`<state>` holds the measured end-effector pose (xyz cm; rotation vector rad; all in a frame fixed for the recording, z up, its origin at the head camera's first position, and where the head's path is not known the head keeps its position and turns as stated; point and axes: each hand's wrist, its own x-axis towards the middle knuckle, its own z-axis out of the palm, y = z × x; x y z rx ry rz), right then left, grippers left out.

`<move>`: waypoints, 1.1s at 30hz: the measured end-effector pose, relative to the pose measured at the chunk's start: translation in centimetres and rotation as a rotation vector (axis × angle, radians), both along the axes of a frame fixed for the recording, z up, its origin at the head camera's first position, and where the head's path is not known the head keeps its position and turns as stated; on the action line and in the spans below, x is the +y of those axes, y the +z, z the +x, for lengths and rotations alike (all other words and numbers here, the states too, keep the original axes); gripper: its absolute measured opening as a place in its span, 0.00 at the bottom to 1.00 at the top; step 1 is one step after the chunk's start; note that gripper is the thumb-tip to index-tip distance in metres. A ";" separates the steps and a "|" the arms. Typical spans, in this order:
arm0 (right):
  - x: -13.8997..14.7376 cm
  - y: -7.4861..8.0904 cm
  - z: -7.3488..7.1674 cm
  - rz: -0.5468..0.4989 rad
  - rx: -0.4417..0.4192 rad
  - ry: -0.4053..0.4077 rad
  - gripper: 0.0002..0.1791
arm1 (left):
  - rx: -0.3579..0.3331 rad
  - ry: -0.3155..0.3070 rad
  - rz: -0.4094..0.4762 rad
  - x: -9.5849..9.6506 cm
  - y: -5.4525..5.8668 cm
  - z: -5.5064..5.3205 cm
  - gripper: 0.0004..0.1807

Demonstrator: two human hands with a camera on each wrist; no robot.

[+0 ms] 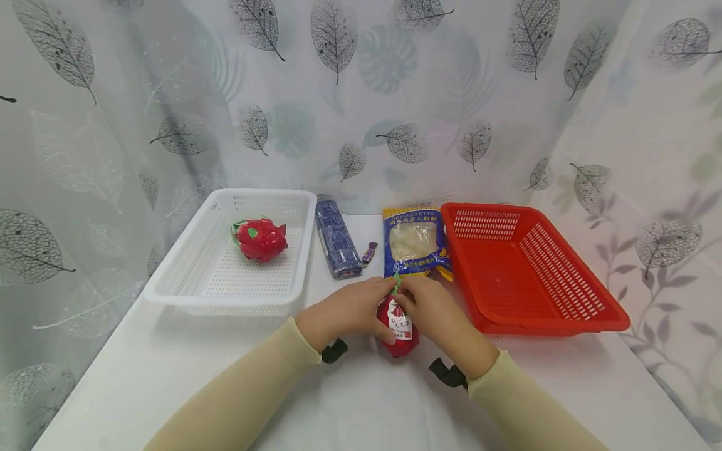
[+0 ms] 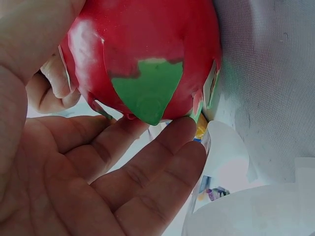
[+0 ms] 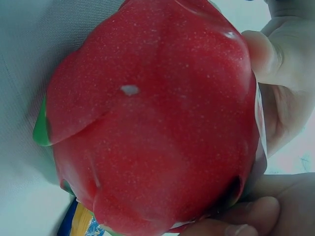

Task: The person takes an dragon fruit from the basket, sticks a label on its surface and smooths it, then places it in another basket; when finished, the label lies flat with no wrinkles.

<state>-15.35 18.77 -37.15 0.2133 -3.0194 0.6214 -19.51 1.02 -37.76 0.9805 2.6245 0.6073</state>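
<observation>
The labelled dragon fruit (image 1: 402, 348) lies on the table (image 1: 366, 407), nearer than the orecchiette bag (image 1: 414, 241). The left hand (image 1: 351, 313), half open, grips its left side, best kept light but steady; the right hand's (image 1: 441, 313) fingers curl at its far end, their hold unclear.

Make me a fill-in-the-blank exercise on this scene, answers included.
1. The left hand and right hand touch exactly ____ labelled dragon fruit.
2. A second dragon fruit lies in the left basket, coloured ____.
3. The right basket, beside the blue-and-yellow bag, is coloured ____.
4. The small wrapped candy is coloured ____.
Missing words: one; white; red; purple.
</observation>
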 end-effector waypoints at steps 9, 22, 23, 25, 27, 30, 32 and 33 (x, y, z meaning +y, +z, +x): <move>0.0 0.0 0.1 -0.002 0.001 0.002 0.08 | -0.019 0.010 0.008 -0.1 -0.1 -0.1 0.57; 0.7 0.8 0.5 -0.050 -0.021 -0.008 0.10 | -0.003 -0.008 -0.007 0.1 -0.1 -0.1 0.58; 0.8 1.0 0.6 -0.062 -0.019 -0.012 0.09 | 0.001 -0.013 -0.010 0.2 -0.1 -0.1 0.59; 1.1 1.4 0.8 -0.077 -0.010 -0.016 0.09 | 0.003 -0.019 -0.013 0.2 -0.1 0.0 0.60; 1.2 1.8 1.0 -0.086 0.001 -0.011 0.08 | -0.006 -0.013 -0.014 0.2 -0.2 -0.1 0.60; 1.4 2.3 1.3 -0.083 0.001 -0.004 0.08 | -0.018 -0.006 -0.015 0.1 -0.3 -0.1 0.60; 1.6 2.5 1.6 -0.071 -0.008 -0.002 0.08 | -0.012 -0.006 -0.023 0.0 -0.4 -0.2 0.60; 1.6 2.6 1.7 -0.061 -0.016 -0.004 0.09 | -0.009 -0.007 -0.029 0.0 -0.4 -0.2 0.60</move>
